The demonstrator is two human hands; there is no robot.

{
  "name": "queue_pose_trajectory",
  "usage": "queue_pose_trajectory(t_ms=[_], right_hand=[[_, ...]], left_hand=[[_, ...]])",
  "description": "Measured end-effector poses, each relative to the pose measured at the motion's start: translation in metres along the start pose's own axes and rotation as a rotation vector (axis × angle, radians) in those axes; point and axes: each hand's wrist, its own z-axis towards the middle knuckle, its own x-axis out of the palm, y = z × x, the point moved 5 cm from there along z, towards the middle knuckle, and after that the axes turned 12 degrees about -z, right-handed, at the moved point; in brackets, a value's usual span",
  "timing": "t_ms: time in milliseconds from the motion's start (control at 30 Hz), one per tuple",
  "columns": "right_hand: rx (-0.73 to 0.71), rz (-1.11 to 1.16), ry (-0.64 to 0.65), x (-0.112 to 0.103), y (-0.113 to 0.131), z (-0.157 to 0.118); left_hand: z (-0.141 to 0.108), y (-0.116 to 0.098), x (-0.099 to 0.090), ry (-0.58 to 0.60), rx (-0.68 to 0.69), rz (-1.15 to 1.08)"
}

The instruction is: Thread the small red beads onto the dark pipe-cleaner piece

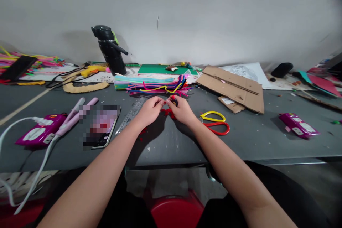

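At the middle of the desk my two hands meet, fingertips close together. My left hand (151,109) is closed in a pinch on a small red piece (165,102), its exact kind too small to make out. My right hand (182,109) is closed round a small black-and-red object (174,100), mostly hidden by the fingers. Fuzzy red pieces (168,113) lie on the desk just beneath the fingertips, and red scraps (143,133) lie near my left forearm. Scissors (215,122) with one yellow and one red handle rest beside my right wrist, their blades hidden.
Behind the hands lies a bundle of coloured pipe cleaners (155,84). A clear ruler (130,114), a phone (103,126), a pink hair straightener (77,115) and a purple power strip (42,130) are leftward. A black bottle (112,51) stands behind; cardboard (232,87) lies at right.
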Motion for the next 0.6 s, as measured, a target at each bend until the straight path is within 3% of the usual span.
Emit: queue_pose_trajectory(t_ms=[167,367,600], right_hand=[[-0.016,-0.014,-0.007,0.000,0.003,0.000],[-0.021,0.022,0.009,0.001,0.006,-0.001],[-0.047,-0.023,0.042,0.001,0.011,-0.003]], left_hand=[[-0.008,-0.010,-0.002,0.032,0.076,0.046],[-0.015,-0.018,-0.004,0.072,0.211,0.288],[-0.019,-0.023,-0.010,0.029,0.256,0.348]])
